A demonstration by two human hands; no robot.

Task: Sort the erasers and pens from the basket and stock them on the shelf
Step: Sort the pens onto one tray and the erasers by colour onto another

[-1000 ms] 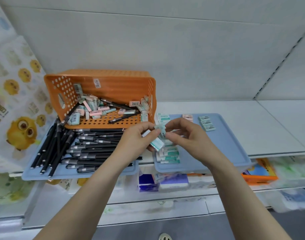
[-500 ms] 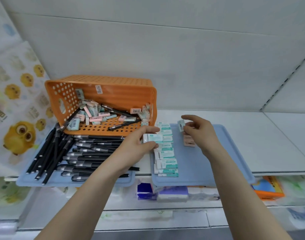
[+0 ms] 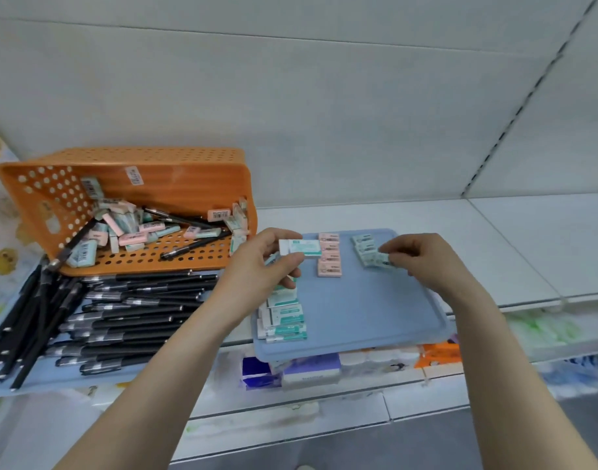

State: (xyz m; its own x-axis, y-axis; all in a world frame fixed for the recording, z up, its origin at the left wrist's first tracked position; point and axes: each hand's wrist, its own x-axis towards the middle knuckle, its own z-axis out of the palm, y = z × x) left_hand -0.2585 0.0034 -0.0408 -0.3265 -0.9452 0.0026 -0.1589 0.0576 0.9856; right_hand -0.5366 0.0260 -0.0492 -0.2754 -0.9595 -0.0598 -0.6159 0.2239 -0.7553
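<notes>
The left hand [image 3: 262, 266] pinches a white-and-teal eraser [image 3: 301, 247] between thumb and fingers, holding it above the far left corner of the blue tray [image 3: 375, 317]. The right hand [image 3: 424, 262] pinches a mint eraser [image 3: 381, 259] with its fingertips at the near end of a short mint row [image 3: 364, 244] on the tray's far right. Between the hands a pink column [image 3: 329, 257] lies on the tray. A teal column [image 3: 285, 320] runs along the tray's near left edge. To the left, an orange basket [image 3: 189, 184] lies tipped on its side with loose erasers [image 3: 138, 228] and a few pens inside. Black pens [image 3: 127, 313] lie on a second tray [image 3: 114, 378] in front of it. Both trays sit on the white shelf [image 3: 494, 249].
</notes>
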